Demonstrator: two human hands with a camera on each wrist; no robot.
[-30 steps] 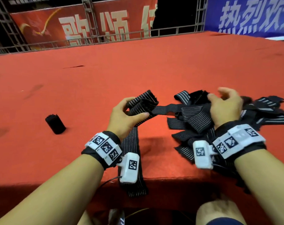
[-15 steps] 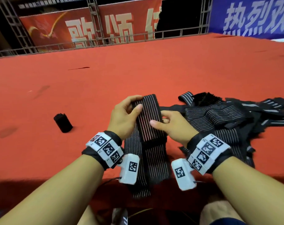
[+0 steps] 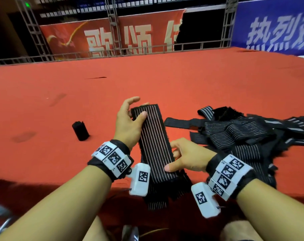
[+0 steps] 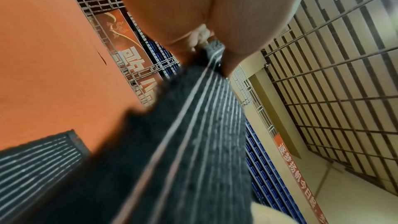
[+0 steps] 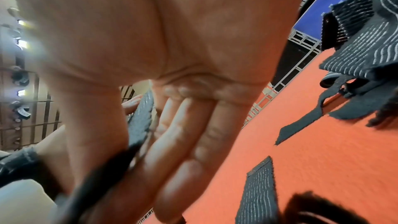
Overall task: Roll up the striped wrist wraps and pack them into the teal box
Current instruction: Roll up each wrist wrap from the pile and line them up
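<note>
Look to the far edge of the red floor: a red banner (image 3: 113,39) hangs on the metal truss and carries large pale Chinese characters, of which you can read "歌" and "颂"; the third is cut off by the banner's torn edge. To your right, a blue banner (image 3: 273,26) shows white characters "热烈", with a further one cropped at the frame edge. Your left wrist view catches a narrow red strip (image 4: 297,173) along the hall wall bearing pale Chinese writing, too blurred to read. Your wristbands carry only square black-and-white code markers (image 3: 113,158), no text.
</note>
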